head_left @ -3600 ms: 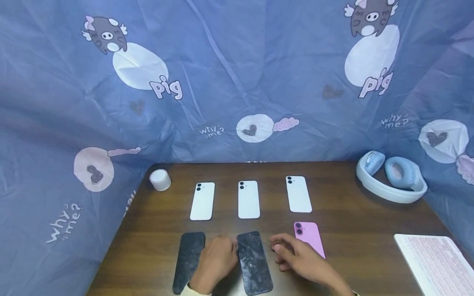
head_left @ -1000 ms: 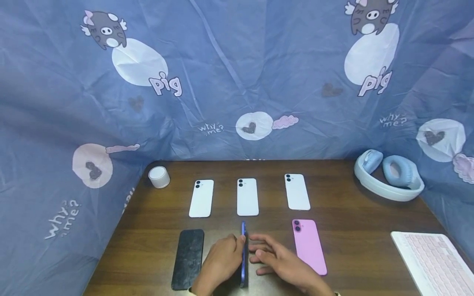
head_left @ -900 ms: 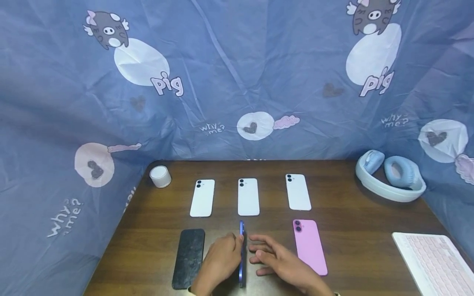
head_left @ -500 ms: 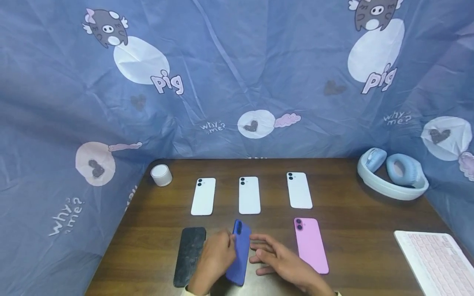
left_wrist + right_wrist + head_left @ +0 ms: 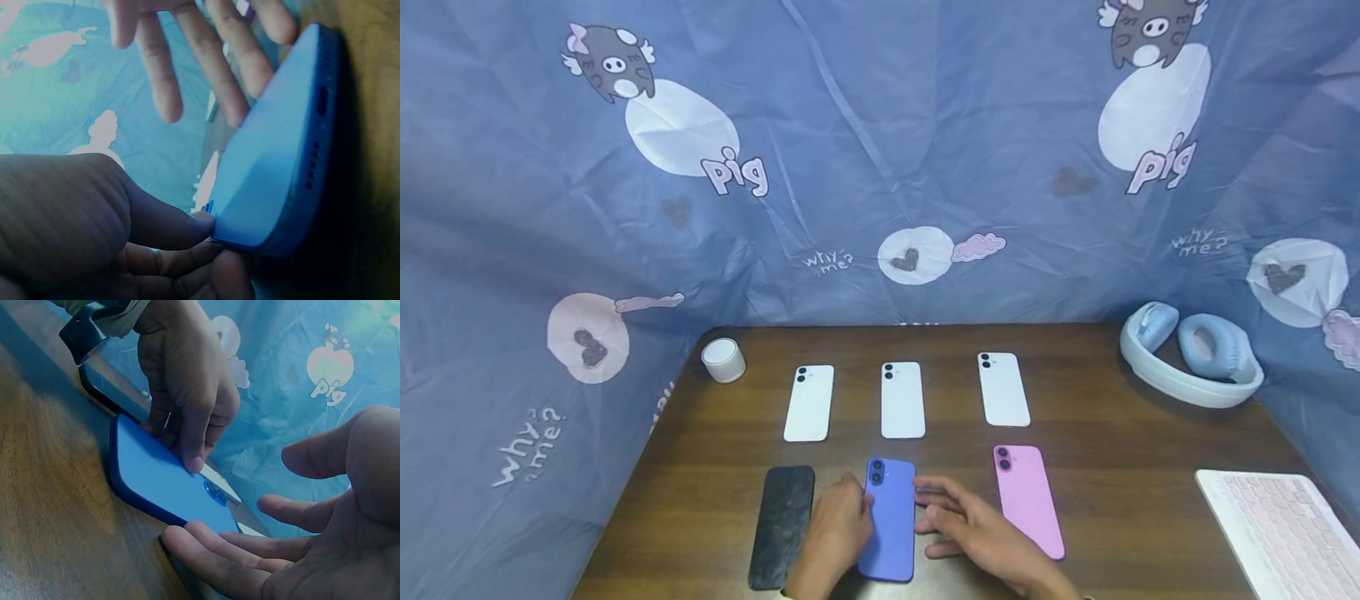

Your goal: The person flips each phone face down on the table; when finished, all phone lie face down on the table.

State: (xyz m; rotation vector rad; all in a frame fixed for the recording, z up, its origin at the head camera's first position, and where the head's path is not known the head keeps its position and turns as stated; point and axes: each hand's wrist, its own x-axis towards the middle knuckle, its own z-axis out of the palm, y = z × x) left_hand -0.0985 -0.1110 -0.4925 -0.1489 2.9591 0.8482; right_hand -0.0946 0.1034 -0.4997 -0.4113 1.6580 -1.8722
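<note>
A blue phone [image 5: 891,521] lies back side up in the middle front of the table, its camera lenses at the far end. My left hand [image 5: 833,525] pinches its left long edge; the left wrist view shows the thumb [image 5: 172,228] on top and fingers below. Beside the right long edge, my right hand [image 5: 973,527] has its fingers spread, and the right wrist view shows fingertips [image 5: 178,540] at that edge. Whether the phone lies fully flat is hard to tell. A black phone [image 5: 781,527], screen up, lies left of my left hand. A pink phone [image 5: 1028,500] lies to the right.
Three white phones, the left [image 5: 809,403], middle [image 5: 903,400] and right [image 5: 1003,389], form a row behind. A white cylinder [image 5: 723,361] stands back left, headphones [image 5: 1195,358] back right, a white keyboard [image 5: 1273,525] front right. Patterned blue cloth [image 5: 880,167] hangs behind the table.
The middle phone, first dark side up, was stood on its edge by my left hand and turned over, so its blue back now faces up. My right hand has moved left, away from the pink phone.
</note>
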